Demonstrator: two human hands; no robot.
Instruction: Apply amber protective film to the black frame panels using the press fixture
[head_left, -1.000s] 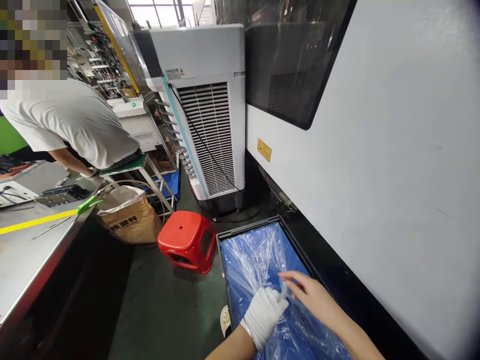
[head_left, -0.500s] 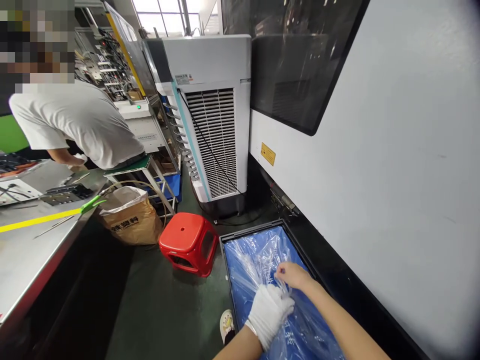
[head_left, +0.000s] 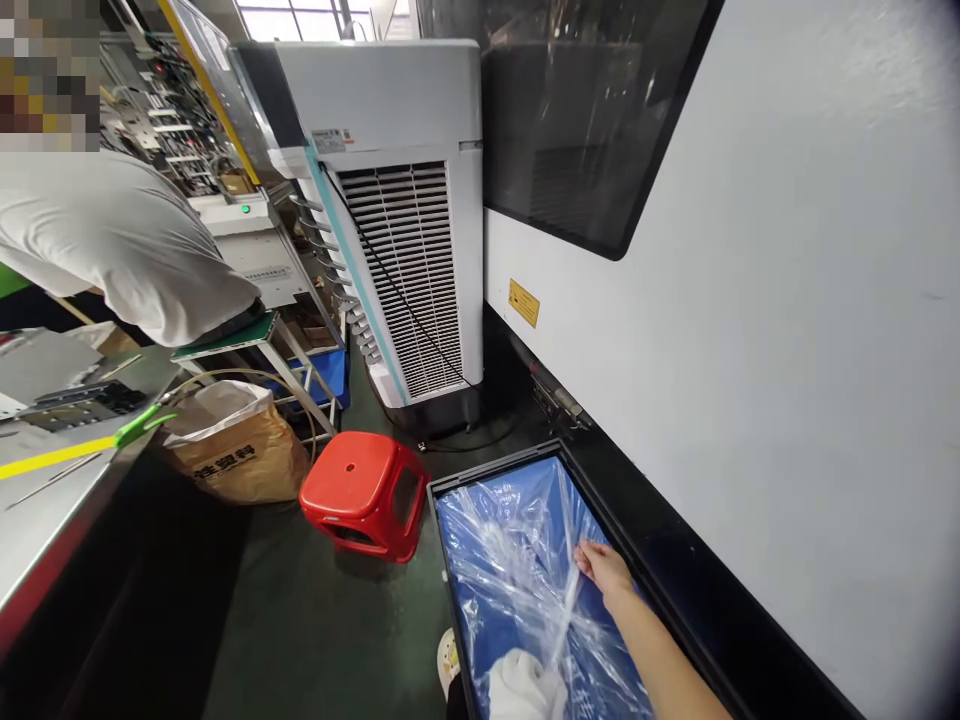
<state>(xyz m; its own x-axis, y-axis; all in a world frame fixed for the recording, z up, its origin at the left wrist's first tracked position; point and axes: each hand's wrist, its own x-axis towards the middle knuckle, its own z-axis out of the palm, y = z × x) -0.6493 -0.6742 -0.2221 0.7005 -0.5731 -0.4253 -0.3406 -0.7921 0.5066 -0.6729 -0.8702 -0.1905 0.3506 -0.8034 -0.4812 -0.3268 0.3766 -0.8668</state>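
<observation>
Clear plastic film [head_left: 517,545] lies crumpled over a blue surface inside a black-rimmed tray [head_left: 495,466]. My bare right hand [head_left: 602,568] pinches a gathered fold of the film near the tray's right side. At the tray's near end, my left hand [head_left: 527,688], in a white glove, is closed on the same film; its fingers are partly cut off by the bottom of the view. Between the two hands the film is pulled into a taut white strand.
A red stool [head_left: 358,475] stands left of the tray, beside a brown paper bag [head_left: 247,460]. Beyond is a white air cooler [head_left: 390,110]. A white machine wall [head_left: 712,330] runs along the right. A person in a white shirt [head_left: 127,240] sits at the left bench.
My left hand has moved down toward the near end, away from my right hand, which has shifted slightly right. The film between them is stretched. The view has shifted a little.
</observation>
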